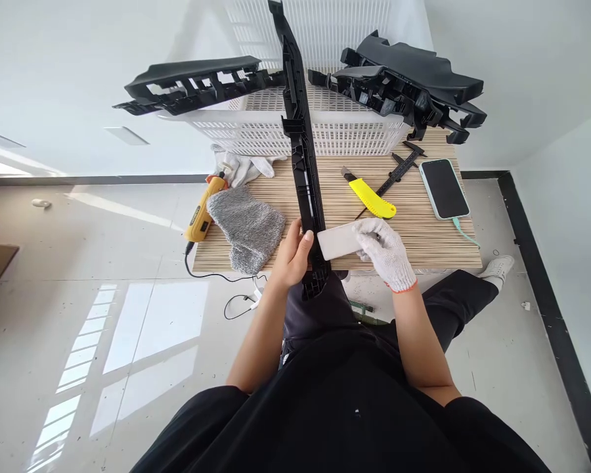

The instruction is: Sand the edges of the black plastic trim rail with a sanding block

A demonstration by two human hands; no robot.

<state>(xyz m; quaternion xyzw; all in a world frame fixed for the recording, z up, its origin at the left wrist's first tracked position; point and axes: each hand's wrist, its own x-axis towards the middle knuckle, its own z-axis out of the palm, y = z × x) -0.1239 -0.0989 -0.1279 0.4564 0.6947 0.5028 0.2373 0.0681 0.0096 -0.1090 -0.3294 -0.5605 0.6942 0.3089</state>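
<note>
Hands on a long black trim strip

Strip (303,164) of black moulded plastic runs from the person's lap up across the wooden table (423,236) and over the white slatted basket (335,128), its far end rising past the basket's back wall; its near end sits at the table's front edge. The left hand (293,256), bare, is closed around the strip's lower part, thumb on top, gripping it from the left side; the right hand (385,249), in a white knit glove with an orange cuff, clasps a pale flat block (337,241) whose left end touches the strip just beside the left thumb.

On the table left of the strip lie a grey knit glove (249,226), a white glove (241,167) behind it, and a yellow corded tool (204,210) at the table's left edge, its black cable hanging to the floor; right of the strip lie a yellow utility knife (372,197), a black caliper (398,172) and a dark-screened phone (443,188) with a cable plugged in. Two more black plastic parts rest on the basket's rim: one long piece (197,84) at the left, a bulkier stack (408,82) at the right.
</note>
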